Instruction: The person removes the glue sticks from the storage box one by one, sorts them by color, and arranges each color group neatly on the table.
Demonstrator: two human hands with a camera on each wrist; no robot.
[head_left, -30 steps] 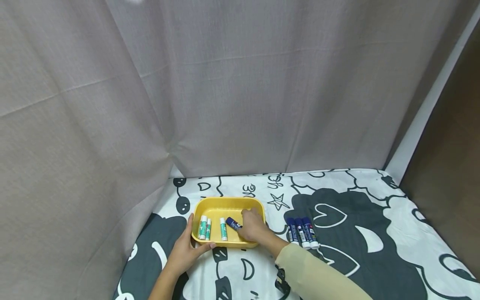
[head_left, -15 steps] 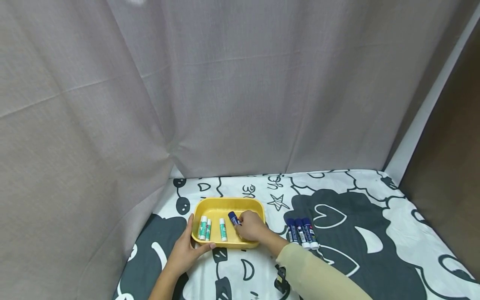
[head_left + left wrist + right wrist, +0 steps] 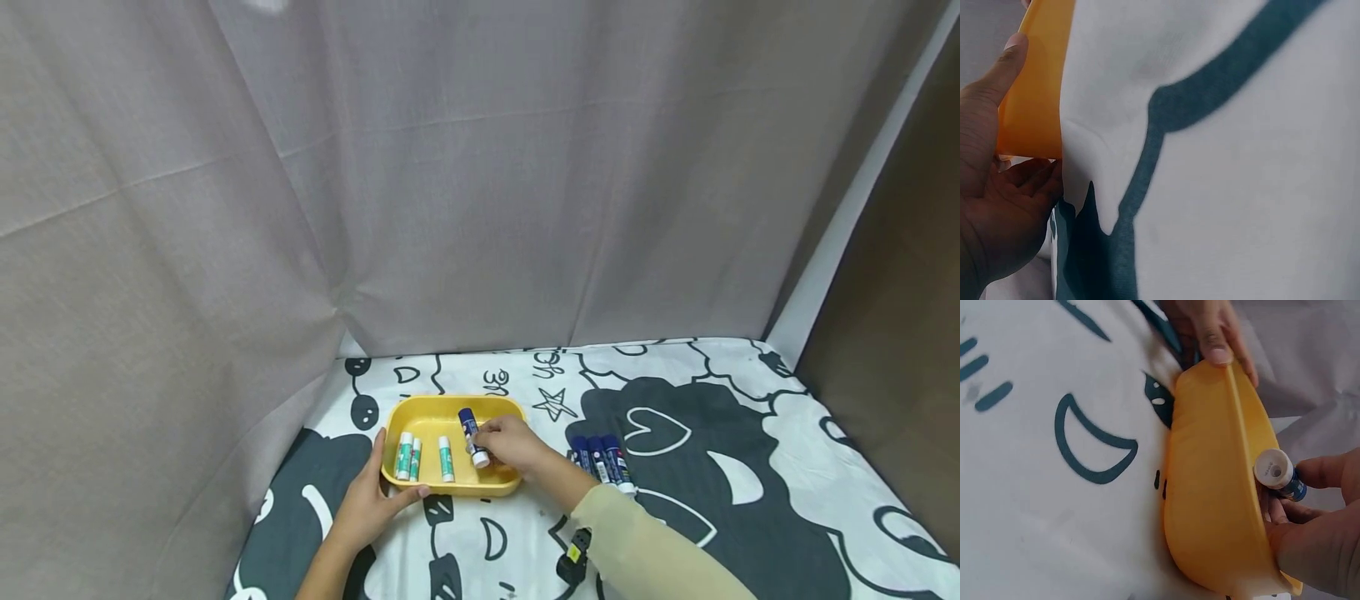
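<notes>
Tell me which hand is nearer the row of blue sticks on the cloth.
Right. The right hand, pinching another blue stick at the right half of the tray, is left of the row; the left hand is farther left, holding the tray's left end.

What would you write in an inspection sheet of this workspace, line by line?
Surface: black-and-white printed cloth.
Job's things: yellow tray with three green-and-white sticks inside; three blue sticks on the cloth to its right.
Clutter: nothing seen.
Hands: left hand grips the tray's near left corner; right hand pinches a fourth blue stick at the tray, white end toward the person.
Cables: black device at the right sleeve; any cable, unclear.
Surroundings: grey curtain behind, brown panel on the right.
</notes>
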